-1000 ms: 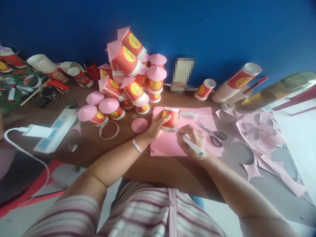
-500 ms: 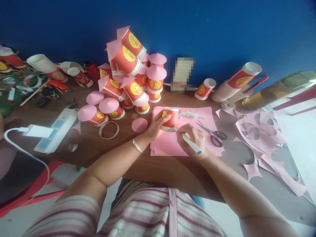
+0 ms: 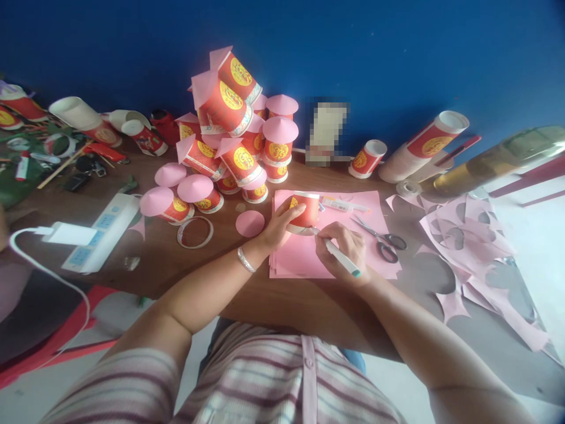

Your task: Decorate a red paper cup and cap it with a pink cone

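Observation:
My left hand point(image 3: 281, 224) grips a red paper cup point(image 3: 309, 210) with a white rim at its lower edge, thumb across its side. In my right hand point(image 3: 343, 250) is a white marker pen point(image 3: 339, 257) with a green end; its tip meets the cup near the white band, where a short dark line shows. Both hands are over a stack of pink paper sheets point(image 3: 300, 259). A capped marker point(image 3: 342, 204) and black-handled scissors point(image 3: 382, 241) lie on those sheets. Left of the hands is a flat pink paper disc point(image 3: 250, 224).
Several red cups with pink cone tops point(image 3: 241, 162) are piled at the back left. A cup stack point(image 3: 424, 147) leans at the back right beside a roll of tape point(image 3: 408, 188). Pink paper offcuts point(image 3: 468, 235) cover the right side; a power strip point(image 3: 101, 232) lies left.
The pen tip has shifted very slightly along the cup's lower band. Otherwise both hands and the cup stay nearly where they were.

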Demonstrator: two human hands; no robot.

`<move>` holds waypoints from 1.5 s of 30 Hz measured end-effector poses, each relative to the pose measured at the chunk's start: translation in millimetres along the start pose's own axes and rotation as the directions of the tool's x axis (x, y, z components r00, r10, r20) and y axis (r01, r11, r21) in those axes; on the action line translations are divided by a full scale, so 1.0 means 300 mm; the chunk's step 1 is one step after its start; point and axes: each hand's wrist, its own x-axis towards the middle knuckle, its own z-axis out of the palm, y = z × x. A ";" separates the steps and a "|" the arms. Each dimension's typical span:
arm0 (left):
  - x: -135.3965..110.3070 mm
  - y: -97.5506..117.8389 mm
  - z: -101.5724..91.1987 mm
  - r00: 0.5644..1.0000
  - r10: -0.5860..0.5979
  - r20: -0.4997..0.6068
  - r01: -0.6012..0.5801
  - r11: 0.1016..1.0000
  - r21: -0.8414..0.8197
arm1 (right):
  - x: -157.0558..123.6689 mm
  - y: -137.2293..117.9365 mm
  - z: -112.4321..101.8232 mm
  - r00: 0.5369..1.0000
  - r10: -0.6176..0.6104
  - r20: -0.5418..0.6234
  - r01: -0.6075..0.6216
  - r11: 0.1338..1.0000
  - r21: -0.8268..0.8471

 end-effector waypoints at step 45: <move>0.006 0.000 0.012 0.998 0.064 -0.019 -0.065 0.995 -0.070 | -0.015 -0.012 0.011 0.997 -0.076 -0.009 0.077 0.985 0.155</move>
